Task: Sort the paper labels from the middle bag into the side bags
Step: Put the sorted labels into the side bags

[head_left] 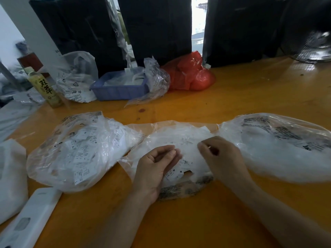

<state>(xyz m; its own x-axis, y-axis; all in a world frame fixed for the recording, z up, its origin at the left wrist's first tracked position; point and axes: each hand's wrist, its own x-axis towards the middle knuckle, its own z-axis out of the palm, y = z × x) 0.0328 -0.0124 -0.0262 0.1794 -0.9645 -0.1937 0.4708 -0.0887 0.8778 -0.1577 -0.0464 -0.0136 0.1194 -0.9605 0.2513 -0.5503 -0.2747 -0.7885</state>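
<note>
Three clear plastic bags lie in a row on the orange table. The middle bag [179,133] lies open and holds a heap of white paper labels [176,173], some marked M. My left hand [155,163] is over its near left part, palm turned inward and fingers curled at the heap; whether it holds a label is unclear. My right hand [220,156] is over the bag's right part, thumb and forefinger pinching together in the white heap. The left bag [75,151] is full of printed labels. The right bag [279,147] holds blurred white contents.
At the back stand a blue tray [118,90], a red bag [191,74], more clear bags [77,76] and a tea bottle [45,88]. A white flat object [30,217] and a white bag [10,178] lie near left. Black panels [155,27] line the far edge.
</note>
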